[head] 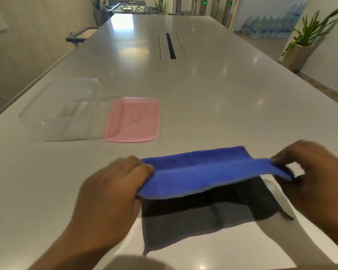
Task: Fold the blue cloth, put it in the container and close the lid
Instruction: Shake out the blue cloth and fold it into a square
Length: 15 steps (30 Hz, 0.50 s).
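Two hands hold the blue cloth (209, 172) lifted above the near edge of the desk (213, 94), its blue face turned up and over a dark grey underside that hangs down and lies partly on the desk. The left hand (109, 190) has its fingers (142, 166) closed on the cloth's left edge, pinching the fabric. The right hand (312, 176) pinches the right corner, fingers curled shut on it. The cloth looks soft and napped, with a thin stitched hem along its edge.

Further back and to the left lies the lid (132, 119), a flat pink plastic rectangle with rounded corners and a small round mark in the middle. Just beside it, touching or nearly so, stands the container (55, 114), clear plastic, rectangular, open at the top.

The desk is long, pale grey and glossy, with a dark cable slot (171, 45) set along its middle. Potted plants (304, 41) stand by the walls.
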Each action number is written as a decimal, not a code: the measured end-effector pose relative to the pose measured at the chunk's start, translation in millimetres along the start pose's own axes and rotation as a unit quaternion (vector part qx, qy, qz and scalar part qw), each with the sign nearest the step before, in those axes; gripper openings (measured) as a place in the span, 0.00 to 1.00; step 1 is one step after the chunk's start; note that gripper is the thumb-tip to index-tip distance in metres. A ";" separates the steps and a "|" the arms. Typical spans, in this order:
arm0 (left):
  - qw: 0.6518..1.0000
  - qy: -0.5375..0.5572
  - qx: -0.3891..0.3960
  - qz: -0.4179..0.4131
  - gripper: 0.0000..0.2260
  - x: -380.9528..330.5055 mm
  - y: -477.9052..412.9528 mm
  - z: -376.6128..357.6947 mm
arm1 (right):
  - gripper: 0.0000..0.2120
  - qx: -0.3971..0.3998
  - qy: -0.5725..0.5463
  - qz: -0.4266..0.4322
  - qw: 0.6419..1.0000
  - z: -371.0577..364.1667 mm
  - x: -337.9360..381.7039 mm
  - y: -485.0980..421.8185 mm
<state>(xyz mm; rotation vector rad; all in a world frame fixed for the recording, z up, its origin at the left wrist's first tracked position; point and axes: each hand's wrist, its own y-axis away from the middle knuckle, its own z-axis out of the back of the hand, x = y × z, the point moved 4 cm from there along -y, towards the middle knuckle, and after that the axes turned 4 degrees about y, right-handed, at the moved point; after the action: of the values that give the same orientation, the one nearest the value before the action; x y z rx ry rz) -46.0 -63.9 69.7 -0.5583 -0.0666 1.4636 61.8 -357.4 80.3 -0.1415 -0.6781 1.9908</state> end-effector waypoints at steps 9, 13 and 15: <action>0.958 0.053 0.229 -0.162 0.10 -4.1 36.3 -54.7 | 0.21 0.114 0.056 0.004 0.992 -49.4 -45.7 31.5; 0.950 0.106 0.250 -0.152 0.12 -1.7 40.7 -56.7 | 0.25 0.152 0.038 -0.045 0.987 -49.5 -50.4 37.9; 0.953 0.113 0.268 -0.091 0.14 7.7 37.8 -55.2 | 0.28 0.165 0.029 -0.053 0.985 -50.4 -55.5 39.8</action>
<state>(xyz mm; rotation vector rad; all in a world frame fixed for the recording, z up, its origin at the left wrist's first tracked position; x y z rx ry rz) -59.0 -73.9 4.4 -0.2613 0.4392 1.1625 77.6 -398.1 7.6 0.0352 -0.3055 1.9589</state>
